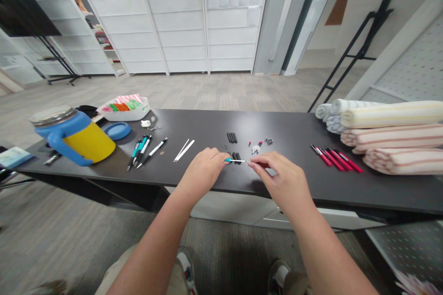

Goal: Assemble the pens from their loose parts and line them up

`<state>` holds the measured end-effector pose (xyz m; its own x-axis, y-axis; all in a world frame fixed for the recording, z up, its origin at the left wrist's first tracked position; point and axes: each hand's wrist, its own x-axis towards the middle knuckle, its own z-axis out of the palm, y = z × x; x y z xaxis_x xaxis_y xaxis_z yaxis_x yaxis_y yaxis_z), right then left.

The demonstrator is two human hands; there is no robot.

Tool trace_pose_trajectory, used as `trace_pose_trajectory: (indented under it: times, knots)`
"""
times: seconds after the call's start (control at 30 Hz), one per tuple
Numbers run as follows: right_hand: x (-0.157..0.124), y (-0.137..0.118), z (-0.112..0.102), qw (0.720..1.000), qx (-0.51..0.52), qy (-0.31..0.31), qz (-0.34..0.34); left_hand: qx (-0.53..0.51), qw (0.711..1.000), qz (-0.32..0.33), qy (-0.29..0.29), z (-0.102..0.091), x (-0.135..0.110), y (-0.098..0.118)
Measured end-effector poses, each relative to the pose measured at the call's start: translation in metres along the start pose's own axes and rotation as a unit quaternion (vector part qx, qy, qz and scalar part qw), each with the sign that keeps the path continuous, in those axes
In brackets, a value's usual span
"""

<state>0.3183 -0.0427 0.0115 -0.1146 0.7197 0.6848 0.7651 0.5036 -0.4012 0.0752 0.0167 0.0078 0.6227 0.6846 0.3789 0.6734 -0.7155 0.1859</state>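
My left hand (204, 169) is closed around a teal pen barrel (228, 160). A thin white pen refill (238, 161) sticks out of it to the right. At the refill's tip, my right hand (282, 176) has thumb and forefinger pinched together; anything between them is too small to make out. Just beyond lie black pen grips (231, 138), with more black grips (236, 156) partly behind the refill. Small white parts (255, 149), small red parts (260, 143) and a little heap of dark metal bits (269, 141) are on the table near my right fingers.
Assembled pens (141, 150) and white sticks (184, 150) lie left on the dark table (194, 124). Further left stand a blue-and-yellow jug (86, 140), a blue lid (117, 131) and a white basket (140, 111). Red pen barrels (341, 159) and rolled cloths (394, 136) are right.
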Motion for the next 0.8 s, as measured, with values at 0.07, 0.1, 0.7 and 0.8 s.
trace_pose_trajectory:
  times: [0.07, 0.1, 0.7, 0.8]
  knots:
    - [0.000, 0.001, -0.001, 1.000, -0.004, -0.004, 0.001, -0.001, 1.000, -0.001, -0.002, 0.000, 0.000, 0.000]
    - [0.000, 0.000, 0.000, 1.000, -0.003, -0.008, 0.001, -0.002, 1.000, -0.001, -0.003, 0.000, 0.000, 0.001]
    - [-0.006, -0.014, 0.025, 0.996, 0.031, -0.079, -0.019, -0.001, 0.998, 0.052, -0.037, -0.003, -0.006, 0.003]
    - [-0.003, -0.012, 0.018, 0.997, 0.030, -0.065, -0.030, -0.017, 0.999, 0.034, -0.035, -0.001, -0.005, 0.000]
